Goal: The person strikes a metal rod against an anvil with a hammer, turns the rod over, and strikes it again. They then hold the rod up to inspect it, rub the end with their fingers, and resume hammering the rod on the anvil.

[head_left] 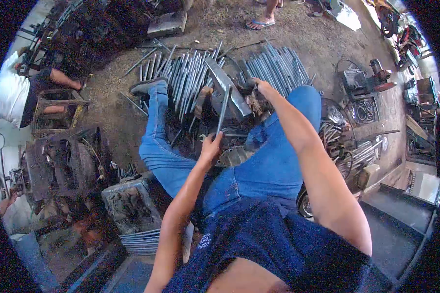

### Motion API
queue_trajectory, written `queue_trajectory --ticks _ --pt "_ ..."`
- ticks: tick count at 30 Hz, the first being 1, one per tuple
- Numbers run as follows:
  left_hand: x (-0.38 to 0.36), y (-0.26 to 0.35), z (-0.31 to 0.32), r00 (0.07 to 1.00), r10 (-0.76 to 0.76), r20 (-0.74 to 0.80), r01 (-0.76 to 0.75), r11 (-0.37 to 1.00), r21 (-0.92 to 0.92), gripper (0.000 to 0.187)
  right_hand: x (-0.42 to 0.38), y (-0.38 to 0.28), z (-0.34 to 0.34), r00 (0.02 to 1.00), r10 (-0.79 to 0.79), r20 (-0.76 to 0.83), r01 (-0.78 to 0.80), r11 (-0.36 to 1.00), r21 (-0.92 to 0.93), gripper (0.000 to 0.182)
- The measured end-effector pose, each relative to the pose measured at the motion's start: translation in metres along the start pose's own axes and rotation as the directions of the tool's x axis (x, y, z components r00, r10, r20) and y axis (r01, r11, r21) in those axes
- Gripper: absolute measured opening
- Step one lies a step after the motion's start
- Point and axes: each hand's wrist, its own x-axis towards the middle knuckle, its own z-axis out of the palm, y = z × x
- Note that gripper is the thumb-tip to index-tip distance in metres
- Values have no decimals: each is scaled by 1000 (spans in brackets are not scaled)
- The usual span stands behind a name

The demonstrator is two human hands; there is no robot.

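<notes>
My left hand [210, 146] is closed around the lower end of a metal rod [224, 110], which slants up and away from me. The rod's upper part overlaps a flat-faced steel block [228, 88] standing between my feet. My right hand [262, 86] is closed at the right side of this block, fingers curled by a dark part; what they hold is too small and dark to make out. A large pile of metal rods [187, 78] lies beyond the block to the left, and another rod pile [277, 68] fans out beyond my right hand.
A person's foot in a flip-flop [261, 23] is at the far side. Another person [49, 80] is at the left near a worn metal-framed stool [59, 108]. A machine with a disc [371, 80] stands at right, above more rods [364, 154]. A dark padded block [132, 202] sits at my left.
</notes>
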Motion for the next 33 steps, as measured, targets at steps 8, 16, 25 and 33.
queue_trajectory --ticks 8,16,25,33 --pt "12 -6 -8 969 228 -97 -226 974 23 46 0 -33 -44 952 165 -258 -167 986 13 89" --pt "-29 81 -26 979 199 -52 -206 948 -244 28 -33 -105 -87 974 61 -219 15 944 330 73" --pt "-63 150 -31 965 262 13 -227 858 -461 19 -13 -97 -96 974 67 -217 107 707 699 49" --pt "-67 168 -36 952 304 -25 -282 845 -454 19 19 -70 -109 977 162 -138 33 526 850 70"
